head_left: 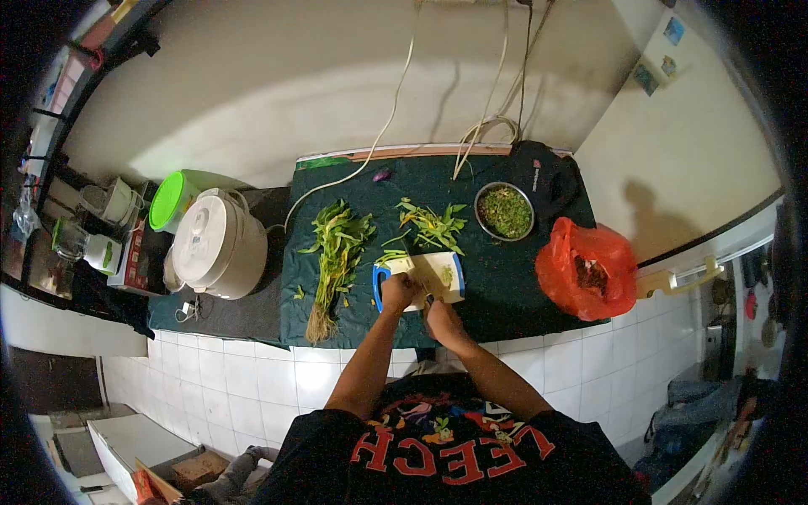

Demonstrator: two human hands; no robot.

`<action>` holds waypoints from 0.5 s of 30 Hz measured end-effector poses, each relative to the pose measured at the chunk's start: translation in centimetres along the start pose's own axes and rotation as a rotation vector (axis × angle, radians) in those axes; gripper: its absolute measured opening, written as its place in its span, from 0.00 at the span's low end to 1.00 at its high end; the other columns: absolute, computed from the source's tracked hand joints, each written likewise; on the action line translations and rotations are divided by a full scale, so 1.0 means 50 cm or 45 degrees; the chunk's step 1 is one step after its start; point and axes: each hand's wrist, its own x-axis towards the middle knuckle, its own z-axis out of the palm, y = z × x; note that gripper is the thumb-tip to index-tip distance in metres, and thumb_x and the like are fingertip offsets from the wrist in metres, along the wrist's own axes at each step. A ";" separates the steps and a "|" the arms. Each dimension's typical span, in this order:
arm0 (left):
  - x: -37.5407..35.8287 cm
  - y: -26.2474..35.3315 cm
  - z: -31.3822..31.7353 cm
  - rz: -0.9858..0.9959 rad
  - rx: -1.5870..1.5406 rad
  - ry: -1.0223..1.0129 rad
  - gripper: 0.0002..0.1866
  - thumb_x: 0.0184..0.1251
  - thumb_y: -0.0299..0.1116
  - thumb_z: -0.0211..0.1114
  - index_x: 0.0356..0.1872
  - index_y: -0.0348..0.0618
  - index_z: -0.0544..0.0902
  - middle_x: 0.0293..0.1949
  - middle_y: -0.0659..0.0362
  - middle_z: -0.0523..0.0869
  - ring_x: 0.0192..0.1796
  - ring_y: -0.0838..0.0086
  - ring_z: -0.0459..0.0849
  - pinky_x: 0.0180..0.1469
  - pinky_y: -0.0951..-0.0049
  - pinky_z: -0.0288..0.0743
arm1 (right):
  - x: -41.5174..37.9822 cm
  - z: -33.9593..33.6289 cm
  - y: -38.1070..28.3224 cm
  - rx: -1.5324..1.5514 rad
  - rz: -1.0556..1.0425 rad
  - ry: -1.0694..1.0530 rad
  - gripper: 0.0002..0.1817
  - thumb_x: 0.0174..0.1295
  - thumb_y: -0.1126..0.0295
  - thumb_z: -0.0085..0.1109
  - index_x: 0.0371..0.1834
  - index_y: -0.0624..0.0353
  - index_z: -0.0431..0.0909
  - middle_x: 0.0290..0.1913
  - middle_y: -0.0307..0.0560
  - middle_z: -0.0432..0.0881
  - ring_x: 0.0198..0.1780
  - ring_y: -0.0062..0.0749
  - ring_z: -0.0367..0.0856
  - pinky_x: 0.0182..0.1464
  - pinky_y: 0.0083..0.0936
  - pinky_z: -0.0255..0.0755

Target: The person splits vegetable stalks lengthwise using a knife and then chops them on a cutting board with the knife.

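A white cutting board (455,268) with blue edges lies near the front of the dark green table cover. My left hand (397,293) is closed over the board's left part, pressing on green stems (396,256) that stick out beyond it. My right hand (443,322) grips a knife (429,298) by its dark handle, close beside my left hand; most of the blade is hard to make out. Chopped green bits (447,275) sit on the board's right side. Behind the board is a loose heap of leafy greens (433,225).
Left of the board lies a rooted bunch of greens (337,257). A metal bowl (504,211) of chopped greens and a red plastic bag (587,269) are on the right. A white rice cooker (210,244) stands left; a cable (391,126) crosses the back.
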 end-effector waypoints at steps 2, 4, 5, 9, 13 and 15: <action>-0.002 0.002 -0.002 0.092 -0.054 0.047 0.18 0.46 0.46 0.74 0.27 0.40 0.83 0.25 0.48 0.85 0.32 0.52 0.85 0.36 0.59 0.78 | 0.008 0.027 0.024 0.045 0.019 0.065 0.21 0.68 0.61 0.46 0.32 0.72 0.78 0.31 0.70 0.80 0.38 0.63 0.81 0.40 0.51 0.74; -0.002 0.002 -0.001 0.073 -0.058 0.057 0.18 0.47 0.46 0.73 0.26 0.39 0.83 0.25 0.47 0.84 0.32 0.51 0.84 0.36 0.58 0.78 | 0.017 0.011 0.004 -0.005 0.059 0.028 0.21 0.67 0.61 0.47 0.29 0.71 0.78 0.29 0.69 0.80 0.37 0.64 0.81 0.39 0.50 0.74; -0.004 0.005 0.001 0.052 -0.065 0.062 0.19 0.48 0.47 0.72 0.26 0.39 0.83 0.25 0.47 0.84 0.32 0.50 0.84 0.36 0.57 0.78 | 0.015 -0.001 -0.001 -0.006 0.059 0.037 0.21 0.67 0.61 0.47 0.29 0.71 0.78 0.29 0.69 0.80 0.37 0.64 0.81 0.39 0.50 0.74; 0.008 -0.015 0.014 0.141 0.063 0.049 0.16 0.54 0.44 0.66 0.27 0.39 0.83 0.26 0.45 0.84 0.33 0.48 0.84 0.36 0.56 0.77 | 0.004 -0.019 -0.018 -0.058 -0.073 -0.116 0.20 0.68 0.62 0.46 0.31 0.71 0.78 0.29 0.68 0.81 0.37 0.65 0.81 0.39 0.50 0.74; 0.009 -0.014 0.007 0.165 0.012 0.030 0.16 0.55 0.44 0.66 0.26 0.38 0.82 0.26 0.44 0.83 0.32 0.48 0.84 0.36 0.55 0.77 | -0.014 -0.038 -0.035 0.037 0.120 -0.059 0.19 0.69 0.62 0.45 0.38 0.71 0.77 0.35 0.70 0.81 0.40 0.63 0.81 0.42 0.49 0.75; -0.016 0.010 -0.014 0.192 -0.025 -0.009 0.14 0.57 0.41 0.64 0.29 0.38 0.82 0.30 0.45 0.84 0.35 0.48 0.84 0.38 0.55 0.77 | -0.019 -0.060 -0.045 0.038 0.116 -0.066 0.20 0.69 0.61 0.44 0.40 0.71 0.76 0.37 0.71 0.80 0.41 0.62 0.81 0.43 0.48 0.75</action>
